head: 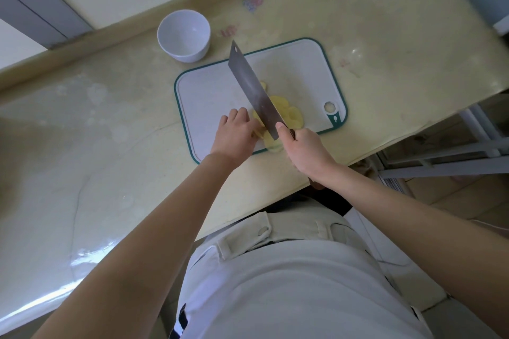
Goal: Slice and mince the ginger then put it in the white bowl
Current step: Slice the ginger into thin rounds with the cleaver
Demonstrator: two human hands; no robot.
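Observation:
Pale yellow ginger slices (292,114) lie on a white cutting board with a green rim (209,91). My right hand (305,151) grips the dark handle of a steel cleaver (253,88), whose blade runs across the slices. My left hand (237,132) sits with curled fingers on the ginger at the blade's left side, holding it down near the board's front edge. The white bowl (183,35) stands empty on the counter, behind and left of the board.
The yellowish counter (96,124) stretches to the left, with a raised lip along its back. Its front edge runs just below the board. Off the counter's right end, a metal rack (451,151) stands lower down.

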